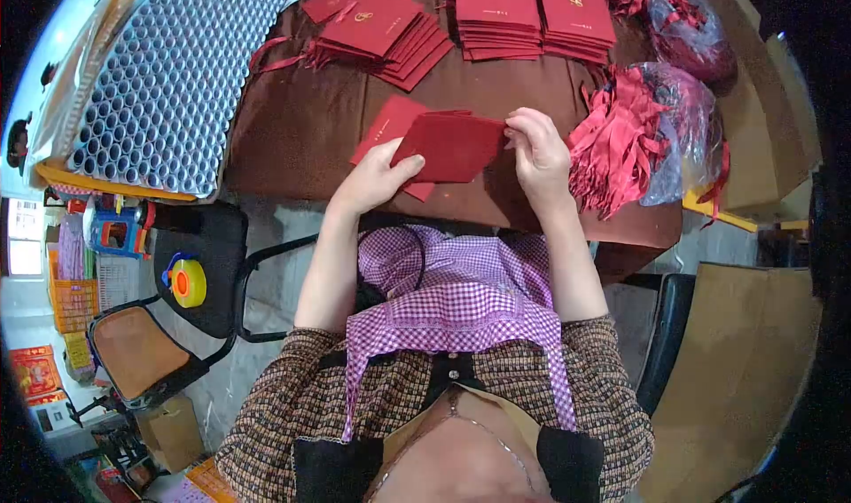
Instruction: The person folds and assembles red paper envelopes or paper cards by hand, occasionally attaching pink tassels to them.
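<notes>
Both my hands hold a flat dark red paper bag (pixel 452 146) above the near edge of the brown table (pixel 301 131). My left hand (pixel 377 177) grips its left lower edge with the thumb on top. My right hand (pixel 536 148) pinches its right upper corner. Under it lies another red folded bag (pixel 383 124) on the table.
Stacks of red bags with gold emblems (pixel 532 11) and a fanned pile (pixel 381 31) lie at the far side. A clear plastic bag of red ribbons (pixel 634 140) sits to the right. A tray of grey tubes (pixel 173 77) stands left. Black chairs (pixel 191 272) and cardboard (pixel 740 370) flank me.
</notes>
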The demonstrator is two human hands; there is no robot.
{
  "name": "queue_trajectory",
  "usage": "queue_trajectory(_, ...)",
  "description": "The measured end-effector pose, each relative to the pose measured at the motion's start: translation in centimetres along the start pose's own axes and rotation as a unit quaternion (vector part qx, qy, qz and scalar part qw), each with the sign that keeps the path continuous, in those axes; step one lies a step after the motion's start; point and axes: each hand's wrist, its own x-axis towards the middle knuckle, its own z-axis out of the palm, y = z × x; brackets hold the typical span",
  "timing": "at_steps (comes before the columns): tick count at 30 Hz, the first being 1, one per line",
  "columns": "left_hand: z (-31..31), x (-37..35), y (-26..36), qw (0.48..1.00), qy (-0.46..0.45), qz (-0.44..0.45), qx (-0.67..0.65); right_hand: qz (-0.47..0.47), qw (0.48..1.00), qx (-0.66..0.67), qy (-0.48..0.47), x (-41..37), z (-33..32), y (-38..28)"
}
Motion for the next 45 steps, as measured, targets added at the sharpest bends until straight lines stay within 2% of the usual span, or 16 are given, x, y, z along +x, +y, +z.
queue_trajectory(2, -0.1, 0.0, -0.5, 0.999, 0.017, -0.018, -0.026, 0.024, 1.000, 0.011, 0.013, 0.8, -0.6, -0.9)
queue_trajectory(3, 0.2, -0.1, -0.2, 0.994, 0.046, 0.006, -0.103, 0.048, 0.997, 0.039, 0.041, 1.2, -0.8, -1.0)
queue_trajectory(5, 0.0, -0.1, 0.3, 0.942, 0.036, -0.042, -0.332, 0.121, 0.986, 0.091, 0.066, 1.8, -1.7, -0.7)
queue_trajectory(6, 0.0, 0.0, 0.6, 0.922, 0.056, -0.036, -0.382, 0.205, 0.963, 0.158, 0.076, 2.0, -1.8, -1.0)
queue_trajectory(7, 0.1, 0.0, 0.6, 0.922, 0.051, -0.037, -0.382, 0.206, 0.963, 0.155, 0.080, 2.0, -1.9, -0.8)
queue_trajectory(9, 0.2, 0.0, 0.5, 0.879, 0.027, 0.012, -0.475, 0.282, 0.924, 0.252, 0.061, 1.9, -1.8, -0.6)
queue_trajectory(11, 0.3, -0.1, 0.5, 0.878, 0.013, 0.003, -0.478, 0.265, 0.930, 0.254, 0.023, 1.6, -1.3, -0.9)
queue_trajectory(14, 0.8, 0.0, 0.4, 0.867, -0.014, 0.013, -0.497, 0.360, 0.873, 0.326, -0.033, 1.6, -0.9, -2.6)
queue_trajectory(17, 1.2, -0.1, 0.7, 0.864, 0.024, -0.019, -0.502, 0.336, 0.879, 0.330, -0.072, 1.3, -0.6, -2.9)
queue_trajectory(21, 1.7, -0.1, 0.8, 0.867, 0.046, -0.021, -0.496, 0.321, 0.890, 0.320, -0.051, 1.6, -0.9, -3.5)
queue_trajectory(29, 3.5, -0.2, 1.3, 0.875, 0.078, -0.004, -0.478, 0.313, 0.922, 0.215, -0.072, 1.1, -1.1, -2.4)
queue_trajectory(33, 3.9, -0.3, 1.6, 0.884, 0.071, 0.007, -0.461, 0.347, 0.910, 0.193, -0.117, 1.6, -1.9, -2.7)
queue_trajectory(35, 4.2, -0.3, 2.4, 0.884, 0.075, 0.008, -0.462, 0.352, 0.903, 0.225, -0.102, 1.5, -1.5, -2.3)
queue_trajectory(41, 4.2, -0.6, 2.9, 0.841, 0.019, 0.038, -0.539, 0.349, 0.905, 0.228, -0.086, 1.9, -1.7, -1.8)
queue_trajectory(44, 3.2, -0.3, 0.9, 0.844, 0.031, 0.039, -0.534, 0.303, 0.926, 0.210, -0.083, 2.0, -1.9, -1.6)
queue_trajectory(45, 2.0, 0.0, -0.4, 0.868, 0.074, 0.026, -0.490, 0.230, 0.959, 0.150, -0.064, 2.4, -2.2, -2.1)
